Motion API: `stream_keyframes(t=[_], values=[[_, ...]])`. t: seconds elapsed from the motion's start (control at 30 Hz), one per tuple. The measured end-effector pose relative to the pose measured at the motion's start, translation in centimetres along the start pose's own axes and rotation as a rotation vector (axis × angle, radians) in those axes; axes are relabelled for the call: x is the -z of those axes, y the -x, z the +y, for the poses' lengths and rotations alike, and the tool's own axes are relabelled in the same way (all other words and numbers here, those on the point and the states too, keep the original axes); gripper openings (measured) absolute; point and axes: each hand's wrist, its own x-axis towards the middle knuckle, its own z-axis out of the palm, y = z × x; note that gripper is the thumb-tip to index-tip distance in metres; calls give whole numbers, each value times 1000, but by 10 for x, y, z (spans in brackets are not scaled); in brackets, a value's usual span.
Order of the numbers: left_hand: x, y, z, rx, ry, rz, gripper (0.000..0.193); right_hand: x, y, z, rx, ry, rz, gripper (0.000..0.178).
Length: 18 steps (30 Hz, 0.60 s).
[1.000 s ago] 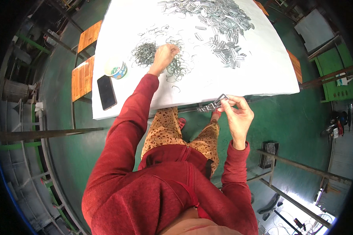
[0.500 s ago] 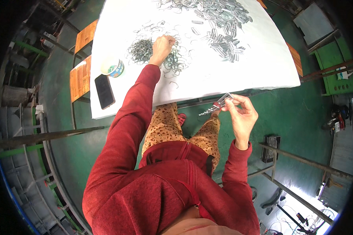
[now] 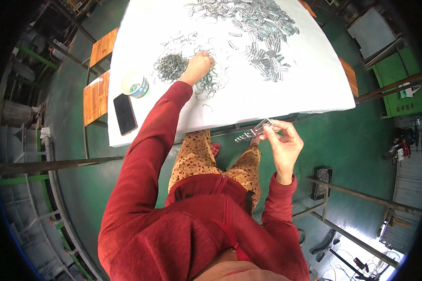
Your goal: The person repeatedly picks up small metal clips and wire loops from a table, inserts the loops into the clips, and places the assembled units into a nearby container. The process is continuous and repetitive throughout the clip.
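Since a half-second ago the left hand (image 3: pixel 198 67) has stayed planted on the white worktop (image 3: pixel 286 100), while the right hand (image 3: pixel 282 144) has kept its metal strip (image 3: pixel 253 131) raised just off the near edge. The left fingers are curled narrow over a loose scatter of wire rings (image 3: pixel 210 80); whether they pinch one cannot be told. Just to the left of those fingers lies one dense pile of dark wire pieces (image 3: pixel 170 66). Beyond them, toward the far edge, spreads one broad heap of flat silvery clips (image 3: pixel 251 21), far too many to count, with a second smaller cluster (image 3: pixel 267 65) to the right of the left fingers.

The right fingers (image 3: pixel 273 127) are closed on one end of the single strip, thumb and forefinger pinching it; the strip points away to their left, over the person's patterned trousers (image 3: pixel 197 161) and below the worktop's edge. It looks like a row of clips joined together, their number unreadable.

Well to the left of the left fingers sit one small round cup (image 3: pixel 135 85) and, nearer the person, one dark phone (image 3: pixel 125 114), both on the worktop. Two wooden stools (image 3: pixel 97 77) stand beside that edge on the green floor (image 3: pixel 347 140). Both arms wear red sleeves (image 3: pixel 150 154).
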Motion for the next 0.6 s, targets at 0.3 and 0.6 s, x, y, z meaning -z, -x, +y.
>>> stream_keyframes(t=[0.3, 0.6], values=[[6, 7, -7, 58, 38, 66, 9, -4, -2, -4, 12, 14, -11, 18], [31, -5, -5, -14, 32, 80, 13, -8, -1, -7, 19, 36, -12, 18]])
